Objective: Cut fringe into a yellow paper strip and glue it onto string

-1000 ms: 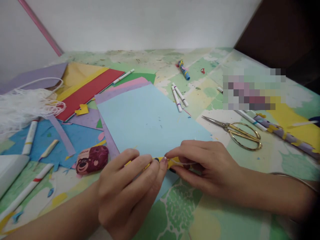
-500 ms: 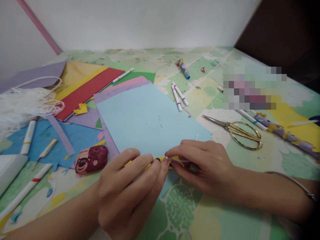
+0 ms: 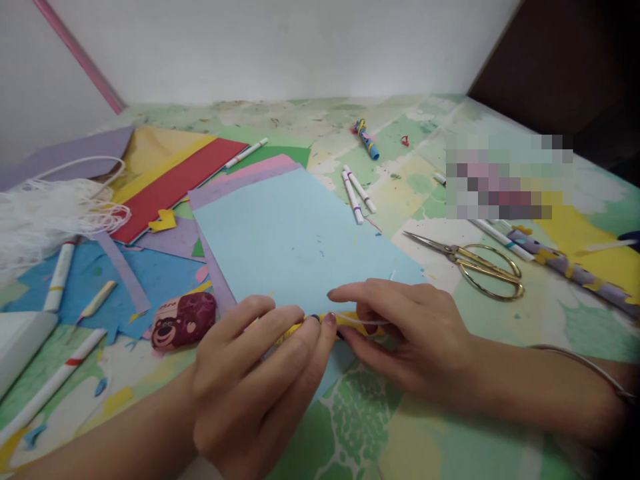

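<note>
String, thin and white (image 3: 364,321), along a slim yellow paper piece (image 3: 293,329).
Head view: the left hand (image 3: 260,380) pinches the yellow paper piece over the near part of a light-blue rectangular paper sheet (image 3: 295,233). The right hand (image 3: 417,327) is at its right end, index finger raised; I cannot tell whether the folded fingers grip the string. If the left pinch loosened, the string could slip; squeezing hard might crumple the paper.

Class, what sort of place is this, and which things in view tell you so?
Most likely a craft table: sheets of coloured paper, gold-handled scissors and a tangle of white string are spread over it. Home or school, I cannot tell.
</note>
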The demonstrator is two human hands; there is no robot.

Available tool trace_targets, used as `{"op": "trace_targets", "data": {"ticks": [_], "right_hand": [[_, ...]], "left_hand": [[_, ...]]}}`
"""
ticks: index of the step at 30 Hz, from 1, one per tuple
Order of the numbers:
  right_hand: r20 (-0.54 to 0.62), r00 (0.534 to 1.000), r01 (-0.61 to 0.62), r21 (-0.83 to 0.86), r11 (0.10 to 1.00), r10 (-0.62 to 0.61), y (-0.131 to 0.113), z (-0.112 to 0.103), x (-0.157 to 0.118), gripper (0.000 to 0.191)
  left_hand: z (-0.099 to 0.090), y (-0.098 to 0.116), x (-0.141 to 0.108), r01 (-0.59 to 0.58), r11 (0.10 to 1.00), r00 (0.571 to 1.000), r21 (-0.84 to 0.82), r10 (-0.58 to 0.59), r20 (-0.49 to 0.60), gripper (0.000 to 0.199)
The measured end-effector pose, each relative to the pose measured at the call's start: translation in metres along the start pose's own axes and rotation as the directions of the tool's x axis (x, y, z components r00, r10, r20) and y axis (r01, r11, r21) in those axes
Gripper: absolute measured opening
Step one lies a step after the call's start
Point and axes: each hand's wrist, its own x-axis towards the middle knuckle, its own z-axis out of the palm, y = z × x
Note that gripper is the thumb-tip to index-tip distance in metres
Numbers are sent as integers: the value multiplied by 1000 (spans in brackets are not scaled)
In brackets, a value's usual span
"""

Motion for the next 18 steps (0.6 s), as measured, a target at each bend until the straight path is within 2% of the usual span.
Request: {"op": "trace_targets", "data": {"ticks": [3, 8, 9, 11, 13, 18], "right_hand": [[-21, 999, -28, -20, 999, 28, 1, 1, -2, 26], [-17, 999, -37, -44, 998, 36, 1, 0, -3, 22], [-18, 999, -40, -51, 998, 39, 1, 0, -3, 20], [-12, 999, -52, -67, 996, 51, -1, -1, -3, 15], [-7, 998, -68, -80, 994, 68, -3, -2, -3, 8], [-27, 998, -65, -83, 994, 63, -4, -3, -2, 2]], "left_hand": [[4, -3, 0, -41, 999, 997, 2, 41, -72, 31], [-2, -4, 4, -73, 997, 990, -18, 75, 121, 29], [-2, -3, 4, -75, 997, 991, -16, 76, 113, 29], [1, 2, 2, -13, 1000, 998, 1, 13, -59, 30], [6, 7, -2, 78, 997, 990, -8, -79, -121, 29], [10, 15, -7, 146, 989, 985, -18, -147, -92, 28]]}}
